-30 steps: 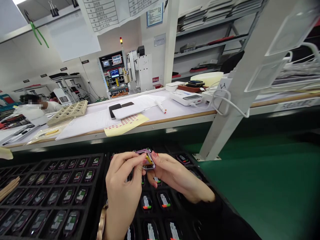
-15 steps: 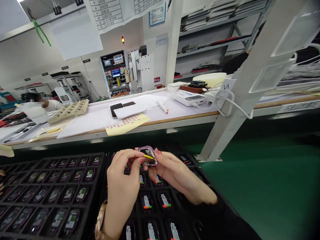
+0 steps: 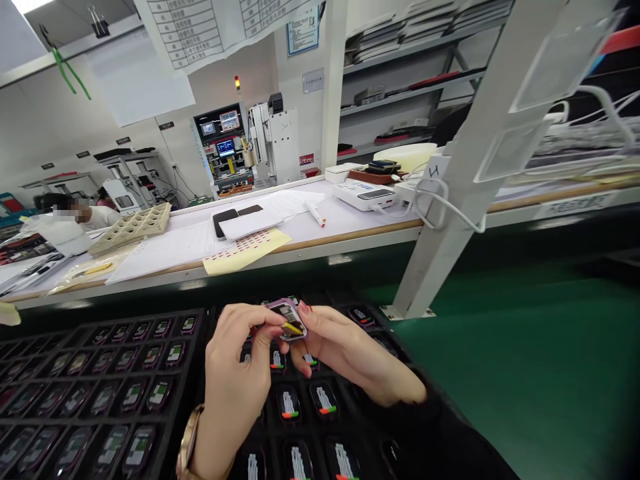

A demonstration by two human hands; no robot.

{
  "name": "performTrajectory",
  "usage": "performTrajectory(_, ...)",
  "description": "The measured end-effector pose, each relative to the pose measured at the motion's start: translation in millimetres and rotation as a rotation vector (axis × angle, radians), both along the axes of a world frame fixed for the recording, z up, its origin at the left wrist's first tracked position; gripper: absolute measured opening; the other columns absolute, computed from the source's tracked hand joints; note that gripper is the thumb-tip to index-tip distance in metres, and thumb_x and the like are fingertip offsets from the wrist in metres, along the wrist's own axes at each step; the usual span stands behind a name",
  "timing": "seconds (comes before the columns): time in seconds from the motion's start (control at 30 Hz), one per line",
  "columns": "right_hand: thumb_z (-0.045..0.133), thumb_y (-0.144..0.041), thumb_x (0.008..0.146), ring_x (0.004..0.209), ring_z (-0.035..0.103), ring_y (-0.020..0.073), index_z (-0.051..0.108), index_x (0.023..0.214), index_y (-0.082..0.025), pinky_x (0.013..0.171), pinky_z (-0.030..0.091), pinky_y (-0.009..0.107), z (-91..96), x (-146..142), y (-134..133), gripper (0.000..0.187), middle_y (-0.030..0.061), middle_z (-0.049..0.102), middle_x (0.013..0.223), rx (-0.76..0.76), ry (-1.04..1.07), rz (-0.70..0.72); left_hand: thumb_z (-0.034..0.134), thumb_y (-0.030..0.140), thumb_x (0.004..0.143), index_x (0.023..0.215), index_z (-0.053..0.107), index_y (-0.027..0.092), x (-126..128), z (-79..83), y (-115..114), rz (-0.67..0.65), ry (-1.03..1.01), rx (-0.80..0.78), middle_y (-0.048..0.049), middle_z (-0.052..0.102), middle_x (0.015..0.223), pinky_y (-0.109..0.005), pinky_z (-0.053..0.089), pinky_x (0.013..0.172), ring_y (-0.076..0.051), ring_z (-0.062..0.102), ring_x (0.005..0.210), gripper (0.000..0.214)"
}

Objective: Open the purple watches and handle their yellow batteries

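My right hand (image 3: 345, 343) is closed round the edge of a purple-rimmed smartwatch case (image 3: 295, 312), tilted so that its inner parts show. Between the thumb and forefinger of my left hand (image 3: 243, 353) is pinched a thin yellow stick (image 3: 294, 329), its tip inside the case. My left fingers partly cover the case's left side. Both hands are over a black compartment tray (image 3: 313, 450) holding several watch pieces with white strips and red-green labels.
Another black tray (image 3: 165, 427) of watch pieces lies at left. Behind stands a bench (image 3: 310, 250) with papers, a phone (image 3: 220, 223), a marker (image 3: 316, 213) and a beige holed tray (image 3: 133, 230). A slanted white post (image 3: 440, 247) rises at right, cables round it.
The yellow stick now reaches a bit lower inside the watch case, at a changed angle. Both hands keep their hold. The whole view has shifted slightly.
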State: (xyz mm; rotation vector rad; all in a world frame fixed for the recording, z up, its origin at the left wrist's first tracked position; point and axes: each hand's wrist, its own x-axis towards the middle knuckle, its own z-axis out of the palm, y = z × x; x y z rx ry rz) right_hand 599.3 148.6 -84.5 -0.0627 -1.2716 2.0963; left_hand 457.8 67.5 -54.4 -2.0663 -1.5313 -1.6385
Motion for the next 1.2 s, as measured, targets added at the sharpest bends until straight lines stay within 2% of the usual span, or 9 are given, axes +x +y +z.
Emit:
performTrajectory(0.33, 0.072, -0.054, 0.093, 0.06, 0.056, 0.0145, 0.076, 0.082, -0.012, 0.05, 0.046, 0.022, 1.0, -1, -1, 0.044, 0.0073, 0.064, 0.076, 0.014, 0.017, 0.012, 0.057, 0.005, 0.091, 0.086, 0.065, 0.025, -7, 7.5, -2, -0.076, 0.121, -0.02, 0.0049, 0.071, 0.079, -0.023, 0.051, 0.077, -0.011, 0.062, 0.081, 0.022)
performTrajectory(0.57, 0.073, -0.054, 0.092, 0.058, 0.054, 0.0138, 0.075, 0.089, -0.013, 0.05, 0.046, 0.024, -0.3, -3, -2, 0.041, 0.0064, 0.064, 0.079, 0.031, -0.008, -0.032, 0.063, 0.005, 0.088, 0.09, 0.069, 0.025, -4, 2.0, -3, 0.049, 0.099, 0.019, 0.006, 0.072, 0.084, -0.021, 0.051, 0.073, -0.011, 0.061, 0.081, 0.021)
performTrajectory(0.93, 0.073, -0.052, 0.093, 0.059, 0.056, 0.0126, 0.077, 0.097, -0.015, 0.051, 0.049, 0.021, -3.8, -5, -3, 0.038, 0.007, 0.066, 0.082, 0.022, -0.006, -0.041, 0.068, 0.004, 0.085, 0.095, 0.072, 0.024, 5, -5.9, -3, 0.164, 0.147, 0.124, 0.0015, 0.07, 0.092, -0.025, 0.052, 0.08, -0.013, 0.06, 0.091, 0.022)
performTrajectory(1.1, 0.075, -0.053, 0.092, 0.057, 0.057, 0.012, 0.078, 0.097, -0.015, 0.052, 0.05, 0.021, -5.0, -3, -2, 0.038, 0.0064, 0.066, 0.084, 0.022, -0.026, -0.068, 0.069, 0.003, 0.083, 0.098, 0.075, 0.027, 6, -9.1, -5, 0.241, 0.168, 0.164, -0.0019, 0.063, 0.099, -0.024, 0.049, 0.067, -0.014, 0.06, 0.09, 0.029)
performTrajectory(1.2, 0.076, -0.051, 0.091, 0.056, 0.058, 0.0114, 0.078, 0.095, -0.016, 0.052, 0.05, 0.02, -4.5, -3, -2, 0.036, 0.0046, 0.064, 0.081, 0.001, -0.007, -0.068, 0.069, 0.005, 0.084, 0.101, 0.074, 0.026, 9, -10.5, -4, 0.251, 0.184, 0.173, -0.0016, 0.063, 0.1, -0.024, 0.05, 0.073, -0.013, 0.06, 0.091, 0.028)
